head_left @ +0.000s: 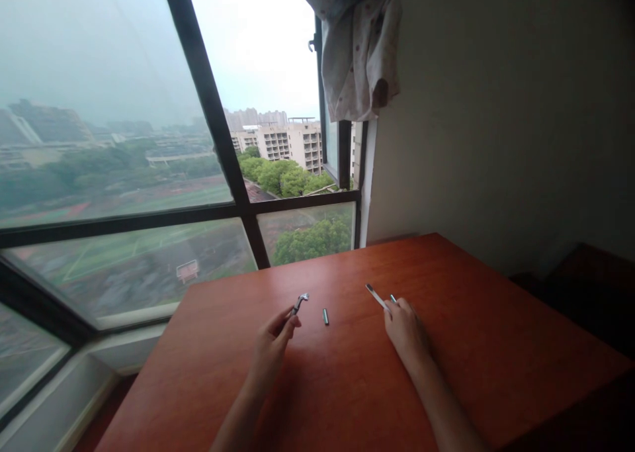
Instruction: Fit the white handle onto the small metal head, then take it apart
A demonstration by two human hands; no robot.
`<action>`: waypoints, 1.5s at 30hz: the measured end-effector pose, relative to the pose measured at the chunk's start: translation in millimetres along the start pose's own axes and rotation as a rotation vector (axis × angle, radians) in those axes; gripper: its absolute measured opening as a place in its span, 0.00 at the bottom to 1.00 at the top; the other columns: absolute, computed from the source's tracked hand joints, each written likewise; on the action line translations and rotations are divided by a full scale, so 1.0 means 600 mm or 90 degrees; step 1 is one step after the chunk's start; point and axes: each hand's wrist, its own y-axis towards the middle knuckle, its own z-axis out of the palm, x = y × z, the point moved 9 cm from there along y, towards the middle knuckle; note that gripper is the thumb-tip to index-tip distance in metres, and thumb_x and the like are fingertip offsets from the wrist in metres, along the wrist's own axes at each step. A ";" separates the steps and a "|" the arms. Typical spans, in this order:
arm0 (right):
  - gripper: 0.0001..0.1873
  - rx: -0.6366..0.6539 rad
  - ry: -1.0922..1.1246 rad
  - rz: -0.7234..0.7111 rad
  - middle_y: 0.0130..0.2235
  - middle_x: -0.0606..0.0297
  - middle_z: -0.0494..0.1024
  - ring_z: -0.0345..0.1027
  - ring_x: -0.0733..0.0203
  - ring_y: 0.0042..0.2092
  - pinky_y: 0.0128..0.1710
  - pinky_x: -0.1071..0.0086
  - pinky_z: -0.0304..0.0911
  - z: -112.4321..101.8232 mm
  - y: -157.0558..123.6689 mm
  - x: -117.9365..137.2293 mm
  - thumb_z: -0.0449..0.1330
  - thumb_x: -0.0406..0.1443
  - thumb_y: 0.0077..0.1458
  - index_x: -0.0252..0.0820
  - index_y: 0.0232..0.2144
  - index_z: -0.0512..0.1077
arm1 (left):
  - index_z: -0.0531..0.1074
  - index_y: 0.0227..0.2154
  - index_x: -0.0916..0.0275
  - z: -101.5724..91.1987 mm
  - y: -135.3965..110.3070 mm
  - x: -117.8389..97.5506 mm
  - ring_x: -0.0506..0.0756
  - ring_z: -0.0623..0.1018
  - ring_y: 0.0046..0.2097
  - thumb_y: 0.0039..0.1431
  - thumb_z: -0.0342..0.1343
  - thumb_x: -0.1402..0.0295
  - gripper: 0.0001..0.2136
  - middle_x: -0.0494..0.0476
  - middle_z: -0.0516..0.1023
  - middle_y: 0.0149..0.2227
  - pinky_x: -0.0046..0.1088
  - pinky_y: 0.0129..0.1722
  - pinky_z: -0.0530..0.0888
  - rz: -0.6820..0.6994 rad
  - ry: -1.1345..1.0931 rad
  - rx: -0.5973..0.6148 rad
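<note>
My left hand (278, 331) is closed around a razor handle (298, 303), its bent silver end pointing up and away, with no blade head visible on it. Just right of that hand, a small dark and teal bar like a razor blade cartridge (325, 316) lies on the table. My right hand (404, 323) grips a slim white toothbrush-like stick (378, 297) with a dark tip, slanting up to the left. By its fingers shows a small teal piece (393, 299), partly hidden; whether the hand touches it, I cannot tell.
Both hands work over a reddish-brown wooden table (347, 386). Beyond its far left edge are dark-framed windows (243, 204), one pane swung open. A bunched pale curtain (360, 61) hangs above the far corner, beside a plain wall (476, 121).
</note>
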 end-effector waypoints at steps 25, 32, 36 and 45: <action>0.08 0.114 0.006 0.080 0.36 0.58 0.73 0.69 0.60 0.37 0.33 0.70 0.54 0.004 -0.010 -0.025 0.54 0.31 0.58 0.39 0.36 0.74 | 0.78 0.41 0.66 -0.002 -0.002 -0.012 0.50 0.66 0.26 0.50 0.59 0.58 0.19 0.53 0.73 0.26 0.23 0.26 0.64 0.018 0.045 0.003; 0.09 0.112 0.016 0.082 0.37 0.57 0.73 0.69 0.59 0.39 0.36 0.71 0.56 0.010 -0.005 -0.023 0.54 0.31 0.59 0.38 0.36 0.75 | 0.77 0.42 0.66 -0.003 -0.001 -0.008 0.51 0.67 0.26 0.50 0.60 0.58 0.20 0.54 0.75 0.26 0.24 0.26 0.66 0.006 0.046 -0.004; 0.11 0.105 0.014 0.077 0.38 0.56 0.73 0.69 0.58 0.41 0.38 0.71 0.57 0.007 -0.005 -0.024 0.53 0.32 0.60 0.38 0.41 0.74 | 0.77 0.43 0.65 -0.004 0.002 -0.005 0.51 0.67 0.27 0.51 0.59 0.58 0.20 0.54 0.75 0.27 0.24 0.27 0.66 0.020 0.048 0.002; 0.15 0.134 0.119 -0.052 0.45 0.59 0.75 0.69 0.57 0.46 0.43 0.70 0.60 -0.026 -0.003 0.067 0.53 0.35 0.59 0.42 0.49 0.70 | 0.76 0.43 0.66 -0.007 0.000 0.000 0.51 0.67 0.28 0.52 0.58 0.57 0.20 0.54 0.74 0.28 0.25 0.28 0.65 0.007 0.053 0.000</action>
